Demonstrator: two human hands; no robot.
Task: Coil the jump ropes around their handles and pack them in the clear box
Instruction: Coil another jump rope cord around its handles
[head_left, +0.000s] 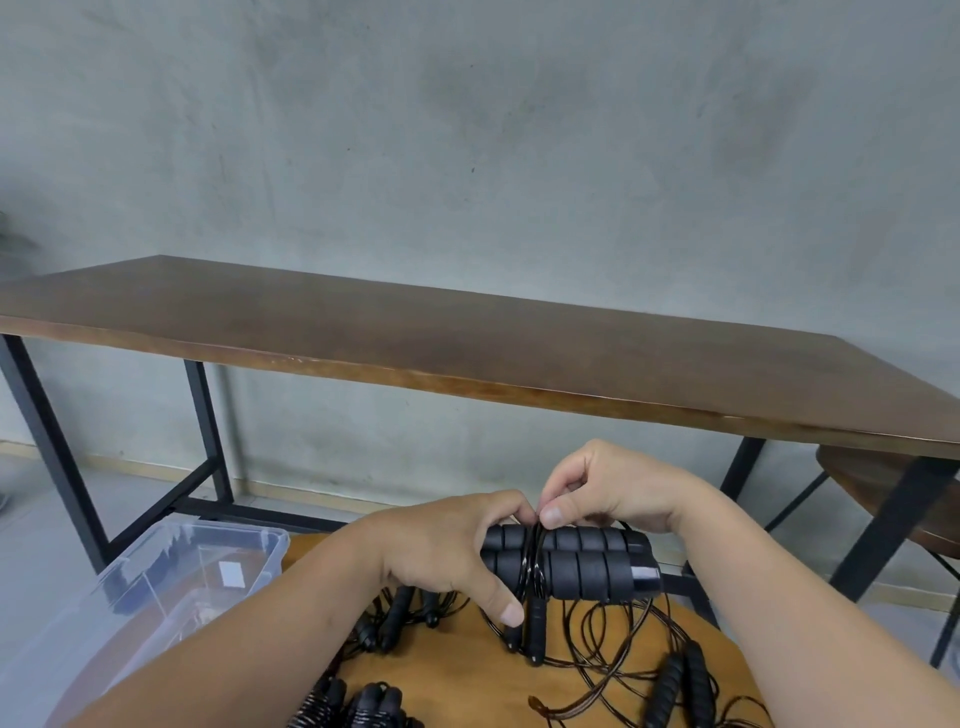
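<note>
Both hands (524, 530) hold paired handles (576, 564) above the table (467, 670). The clear box (171, 577) stands to its left. Loose jump ropes (608, 660) lie on the table (coiled ones (358, 704) at the near edge). A bench (467, 343) stands behind.

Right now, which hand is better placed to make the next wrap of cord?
Probably the right hand: its fingertips already pinch the cord at the coil. The left hand grips the paired handles, so it likely keeps them steady.
</note>
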